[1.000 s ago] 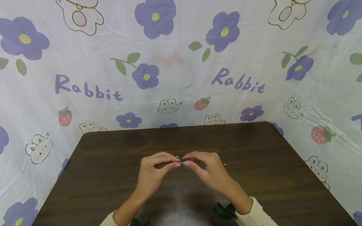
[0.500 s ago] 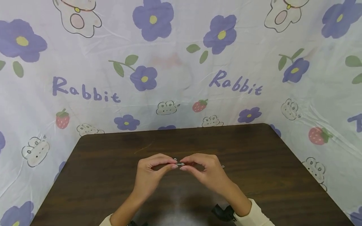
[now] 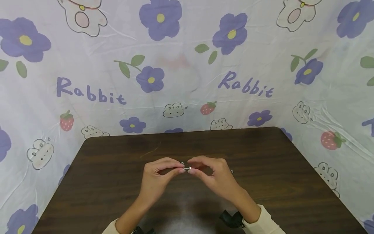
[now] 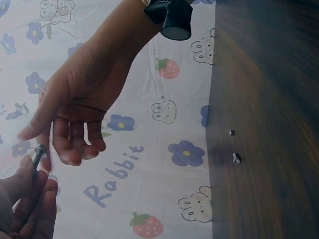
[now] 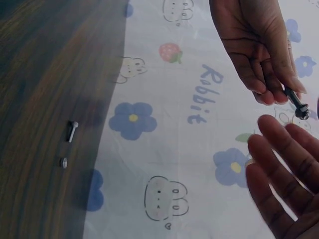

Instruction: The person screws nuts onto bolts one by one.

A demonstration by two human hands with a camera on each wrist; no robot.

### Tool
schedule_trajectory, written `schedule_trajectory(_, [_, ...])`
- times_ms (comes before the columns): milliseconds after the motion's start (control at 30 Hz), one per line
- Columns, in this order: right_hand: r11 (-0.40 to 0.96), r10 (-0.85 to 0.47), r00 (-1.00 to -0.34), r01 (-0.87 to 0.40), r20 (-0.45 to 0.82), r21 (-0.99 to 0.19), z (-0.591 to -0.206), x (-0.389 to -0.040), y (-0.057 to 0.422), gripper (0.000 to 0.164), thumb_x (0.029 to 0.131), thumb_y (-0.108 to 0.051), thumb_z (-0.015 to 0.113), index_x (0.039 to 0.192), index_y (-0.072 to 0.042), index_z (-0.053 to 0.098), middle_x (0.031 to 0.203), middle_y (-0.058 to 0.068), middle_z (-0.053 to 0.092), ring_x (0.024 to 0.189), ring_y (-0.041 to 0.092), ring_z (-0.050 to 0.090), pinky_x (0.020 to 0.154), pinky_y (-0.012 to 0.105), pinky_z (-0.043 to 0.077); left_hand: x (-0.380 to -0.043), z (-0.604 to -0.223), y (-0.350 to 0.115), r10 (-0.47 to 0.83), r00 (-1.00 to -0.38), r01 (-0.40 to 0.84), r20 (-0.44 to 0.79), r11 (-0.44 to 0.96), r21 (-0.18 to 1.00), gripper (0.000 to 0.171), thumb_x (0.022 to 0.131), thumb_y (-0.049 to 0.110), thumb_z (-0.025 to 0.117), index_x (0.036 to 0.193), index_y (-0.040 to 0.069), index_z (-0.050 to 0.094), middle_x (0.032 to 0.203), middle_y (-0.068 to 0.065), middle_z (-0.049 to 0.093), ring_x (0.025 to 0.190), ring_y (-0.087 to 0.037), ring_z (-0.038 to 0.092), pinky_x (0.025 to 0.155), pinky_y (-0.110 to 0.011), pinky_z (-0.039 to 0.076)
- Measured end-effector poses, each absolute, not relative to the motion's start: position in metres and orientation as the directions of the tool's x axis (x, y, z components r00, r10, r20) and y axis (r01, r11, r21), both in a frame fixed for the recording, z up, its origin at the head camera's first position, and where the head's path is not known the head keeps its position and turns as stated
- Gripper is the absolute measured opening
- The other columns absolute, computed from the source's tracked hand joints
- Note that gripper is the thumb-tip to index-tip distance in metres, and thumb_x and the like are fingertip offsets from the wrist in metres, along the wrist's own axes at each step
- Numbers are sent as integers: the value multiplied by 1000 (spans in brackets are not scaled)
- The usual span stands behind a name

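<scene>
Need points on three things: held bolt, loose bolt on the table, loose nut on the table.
Held bolt (image 5: 295, 100), right wrist view: its shank.
Loose bolt (image 5: 72, 132), right wrist view: its shank.
Loose nut (image 5: 63, 163), right wrist view: its body.

Purple "Rabbit" lettering (image 3: 89, 93) on the pale cloth (image 3: 181, 86), second "Rabbit" word (image 3: 244, 85) to its right, cut-off purple stroke (image 3: 368, 123) far right, unreadable

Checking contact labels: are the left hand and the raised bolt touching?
Touching. The right wrist view shows the left hand pinching the raised bolt between thumb and fingers.
</scene>
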State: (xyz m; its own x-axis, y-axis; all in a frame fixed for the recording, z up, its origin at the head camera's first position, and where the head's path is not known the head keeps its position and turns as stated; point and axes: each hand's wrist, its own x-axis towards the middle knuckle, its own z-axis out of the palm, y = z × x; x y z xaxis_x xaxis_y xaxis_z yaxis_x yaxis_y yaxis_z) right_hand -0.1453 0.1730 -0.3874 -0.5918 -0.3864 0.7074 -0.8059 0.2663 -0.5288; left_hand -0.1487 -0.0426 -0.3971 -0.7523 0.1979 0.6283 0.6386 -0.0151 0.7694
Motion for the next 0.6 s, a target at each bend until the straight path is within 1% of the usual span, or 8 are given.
schedule_trajectory(100, [244, -389, -573, -819, 721, -519, -386, -145, 173, 43, 81, 2, 83, 121, -5, 68, 94, 4, 76, 79, 13, 74, 68, 31, 61, -149, -396, -43, 198, -750, 642, 631, -11, 767, 10, 84, 0, 80, 92, 6, 81, 90, -5, 76, 82, -20, 72, 71, -29, 61])
schedule_trajectory(200, [225, -397, -539, -842, 743, -490, -386, -146, 173, 47, 79, 6, 83, 122, -3, 67, 95, 6, 76, 79, 14, 74, 67, 34, 62, -149, -396, -44, 197, -750, 643, 632, -7, 766, 10, 84, 0, 80, 92, 6, 81, 90, -5, 76, 82, -19, 72, 70, -29, 61])
schedule_trajectory(333, [221, -395, -515, -857, 760, -466, -385, -148, 174, 42, 79, 9, 82, 117, -3, 70, 96, 8, 77, 78, 13, 73, 68, 27, 61, -149, -396, -44, 196, -754, 638, 627, -7, 770, 9, 85, 0, 80, 92, 4, 80, 90, -4, 76, 82, -19, 72, 71, -29, 61])
schedule_trajectory(433, [226, -391, -508, -861, 767, -455, -385, -148, 174, 34, 79, 9, 81, 110, -4, 73, 97, 7, 77, 79, 13, 74, 68, 23, 60, -149, -395, -44, 199, -755, 636, 625, -8, 772, 8, 85, 0, 80, 92, 2, 80, 90, -5, 76, 82, -19, 72, 71, -29, 61])
schedule_trajectory(600, [238, -396, -507, -862, 766, -447, -385, -148, 174, 25, 81, 7, 81, 104, -3, 76, 97, 5, 77, 82, 14, 74, 70, 21, 59, -149, -395, -44, 199, -756, 636, 624, -4, 772, 8, 84, 0, 80, 92, 1, 80, 90, -5, 76, 83, -20, 72, 72, -29, 61])
